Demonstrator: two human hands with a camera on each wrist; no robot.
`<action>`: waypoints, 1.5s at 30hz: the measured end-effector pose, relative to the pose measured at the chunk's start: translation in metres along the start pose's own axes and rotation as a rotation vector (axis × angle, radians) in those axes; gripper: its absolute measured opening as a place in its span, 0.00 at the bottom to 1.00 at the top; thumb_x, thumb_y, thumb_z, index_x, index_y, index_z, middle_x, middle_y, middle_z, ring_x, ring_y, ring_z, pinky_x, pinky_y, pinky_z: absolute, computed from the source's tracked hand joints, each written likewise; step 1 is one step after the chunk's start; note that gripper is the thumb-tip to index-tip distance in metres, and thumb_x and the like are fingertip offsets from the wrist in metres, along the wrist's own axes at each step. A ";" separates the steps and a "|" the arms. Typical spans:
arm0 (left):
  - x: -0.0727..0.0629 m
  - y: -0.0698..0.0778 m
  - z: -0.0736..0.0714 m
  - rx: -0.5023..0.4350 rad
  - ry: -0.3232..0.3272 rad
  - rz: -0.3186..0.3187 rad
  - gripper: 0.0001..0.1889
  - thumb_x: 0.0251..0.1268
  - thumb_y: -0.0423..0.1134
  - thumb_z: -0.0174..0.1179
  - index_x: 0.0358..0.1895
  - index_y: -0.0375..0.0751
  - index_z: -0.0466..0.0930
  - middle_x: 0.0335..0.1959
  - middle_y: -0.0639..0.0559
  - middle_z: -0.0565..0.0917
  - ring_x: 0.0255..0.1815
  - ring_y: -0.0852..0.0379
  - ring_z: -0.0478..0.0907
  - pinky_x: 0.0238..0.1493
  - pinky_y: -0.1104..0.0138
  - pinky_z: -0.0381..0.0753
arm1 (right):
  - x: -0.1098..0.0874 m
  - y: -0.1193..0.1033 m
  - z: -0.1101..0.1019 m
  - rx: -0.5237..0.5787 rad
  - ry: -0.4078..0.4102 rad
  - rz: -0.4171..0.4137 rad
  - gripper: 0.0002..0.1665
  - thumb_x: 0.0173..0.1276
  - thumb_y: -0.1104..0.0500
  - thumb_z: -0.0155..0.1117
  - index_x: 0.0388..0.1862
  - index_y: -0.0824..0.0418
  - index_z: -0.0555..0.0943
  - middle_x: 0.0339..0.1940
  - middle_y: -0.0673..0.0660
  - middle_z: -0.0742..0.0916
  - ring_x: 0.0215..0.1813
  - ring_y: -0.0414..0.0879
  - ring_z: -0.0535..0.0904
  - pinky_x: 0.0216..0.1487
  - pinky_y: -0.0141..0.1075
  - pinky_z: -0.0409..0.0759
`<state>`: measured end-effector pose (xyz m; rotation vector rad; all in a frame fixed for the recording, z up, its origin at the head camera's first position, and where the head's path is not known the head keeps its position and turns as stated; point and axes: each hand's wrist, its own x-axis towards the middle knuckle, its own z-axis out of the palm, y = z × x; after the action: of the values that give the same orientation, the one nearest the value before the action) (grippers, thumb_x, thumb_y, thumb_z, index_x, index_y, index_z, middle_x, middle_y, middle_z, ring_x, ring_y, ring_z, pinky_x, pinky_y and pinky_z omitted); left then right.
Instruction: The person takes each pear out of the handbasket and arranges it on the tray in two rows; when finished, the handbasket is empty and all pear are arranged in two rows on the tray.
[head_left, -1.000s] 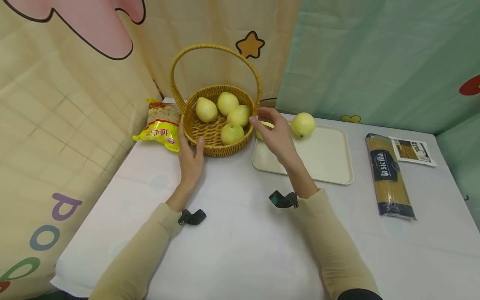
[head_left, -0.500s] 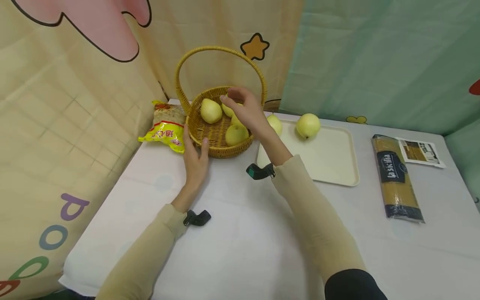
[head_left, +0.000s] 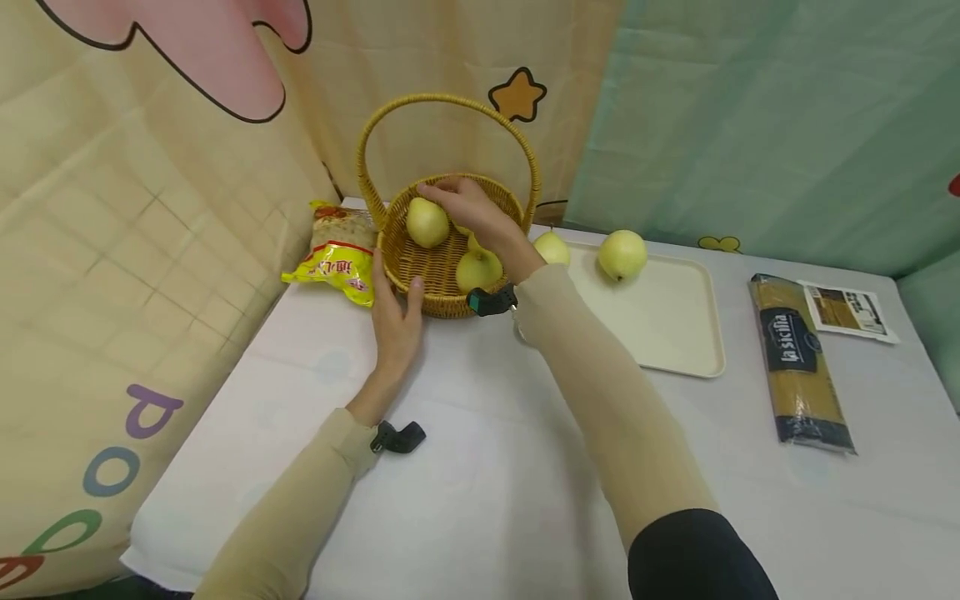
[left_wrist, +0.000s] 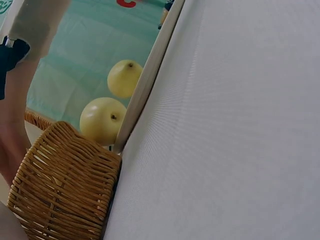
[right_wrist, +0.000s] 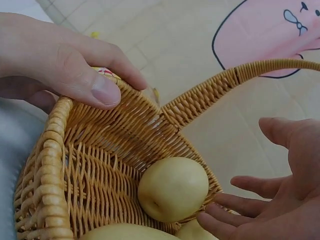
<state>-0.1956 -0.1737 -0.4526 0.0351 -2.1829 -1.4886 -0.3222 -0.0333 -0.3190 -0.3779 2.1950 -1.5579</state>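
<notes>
A wicker basket (head_left: 450, 307) with a tall arched handle stands at the back left, holding several pale yellow pears. My left hand (head_left: 396, 325) grips its near left rim; in the right wrist view the thumb hooks over the inside and the fingers lie outside. Reaching across the basket under the handle, my right hand (head_left: 472, 208) has its fingertips beside the left pear (head_left: 427, 223). In the right wrist view the fingers of that hand (right_wrist: 280, 195) are spread, close to the pear (right_wrist: 173, 190), with nothing held. The right hand covers part of the other pears.
Right of the basket lies a cream tray (head_left: 675, 321) bearing a round pear (head_left: 622, 255) and another pear (head_left: 552, 248). A yellow snack bag (head_left: 337, 258) leans left of the basket. A pasta pack (head_left: 802, 367) and a small sachet (head_left: 847, 312) lie at the right. Curtains stand behind.
My right hand has moved left from the basket's right rim, over the pears, to the left pear. The left hand has kept its grip on the rim.
</notes>
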 end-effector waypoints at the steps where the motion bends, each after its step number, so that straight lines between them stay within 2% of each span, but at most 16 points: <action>1: 0.000 -0.001 0.000 -0.003 0.000 -0.001 0.40 0.83 0.47 0.53 0.87 0.43 0.43 0.88 0.47 0.51 0.87 0.52 0.52 0.85 0.56 0.53 | 0.003 0.002 0.002 -0.001 -0.005 0.014 0.38 0.82 0.39 0.54 0.79 0.62 0.69 0.78 0.58 0.75 0.77 0.50 0.70 0.79 0.45 0.68; 7: -0.005 -0.001 0.002 -0.011 -0.004 -0.022 0.40 0.83 0.48 0.53 0.87 0.44 0.43 0.88 0.47 0.52 0.86 0.52 0.53 0.85 0.55 0.54 | 0.013 0.011 0.010 -0.037 -0.028 0.096 0.41 0.82 0.44 0.58 0.83 0.64 0.62 0.82 0.59 0.68 0.79 0.52 0.67 0.77 0.44 0.70; 15: -0.008 0.003 0.004 0.014 -0.012 -0.032 0.40 0.83 0.46 0.53 0.87 0.45 0.43 0.88 0.48 0.52 0.87 0.50 0.52 0.85 0.53 0.54 | 0.018 0.015 0.017 -0.136 -0.065 0.127 0.45 0.78 0.52 0.64 0.84 0.68 0.57 0.83 0.62 0.66 0.79 0.53 0.67 0.77 0.44 0.71; 22: -0.008 0.002 0.001 0.022 -0.014 -0.024 0.40 0.83 0.45 0.53 0.88 0.47 0.43 0.88 0.50 0.51 0.86 0.52 0.53 0.84 0.52 0.55 | 0.026 0.017 0.036 -0.268 0.009 0.105 0.48 0.73 0.53 0.69 0.83 0.70 0.60 0.80 0.64 0.71 0.76 0.55 0.71 0.73 0.43 0.74; 29: -0.008 0.000 -0.002 0.024 -0.004 -0.018 0.39 0.83 0.46 0.52 0.87 0.46 0.43 0.88 0.51 0.51 0.85 0.53 0.56 0.83 0.53 0.58 | 0.027 0.015 0.057 -0.437 0.104 0.095 0.48 0.69 0.50 0.75 0.80 0.66 0.65 0.73 0.61 0.78 0.68 0.53 0.77 0.66 0.39 0.78; 35: -0.009 0.000 -0.001 0.025 -0.003 -0.025 0.39 0.84 0.51 0.50 0.87 0.46 0.42 0.88 0.51 0.51 0.86 0.54 0.53 0.84 0.55 0.56 | 0.023 0.015 0.055 -0.447 0.123 0.038 0.44 0.67 0.49 0.76 0.75 0.67 0.72 0.68 0.61 0.82 0.63 0.53 0.79 0.61 0.39 0.79; 37: -0.009 0.000 -0.001 0.023 -0.004 -0.028 0.40 0.83 0.50 0.51 0.87 0.46 0.42 0.88 0.51 0.51 0.86 0.54 0.53 0.84 0.55 0.56 | 0.022 0.014 0.053 -0.444 0.117 0.020 0.43 0.66 0.48 0.76 0.74 0.67 0.73 0.66 0.62 0.82 0.61 0.53 0.79 0.59 0.39 0.79; 45: -0.008 0.002 -0.002 0.032 -0.012 -0.052 0.40 0.83 0.51 0.51 0.88 0.48 0.42 0.88 0.52 0.51 0.86 0.54 0.51 0.85 0.55 0.53 | 0.013 0.001 0.044 -0.423 0.121 -0.012 0.48 0.66 0.45 0.77 0.77 0.66 0.71 0.70 0.61 0.81 0.64 0.51 0.78 0.56 0.37 0.80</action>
<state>-0.1871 -0.1721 -0.4534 0.0947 -2.2312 -1.4852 -0.3117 -0.0755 -0.3348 -0.4304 2.6206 -1.1372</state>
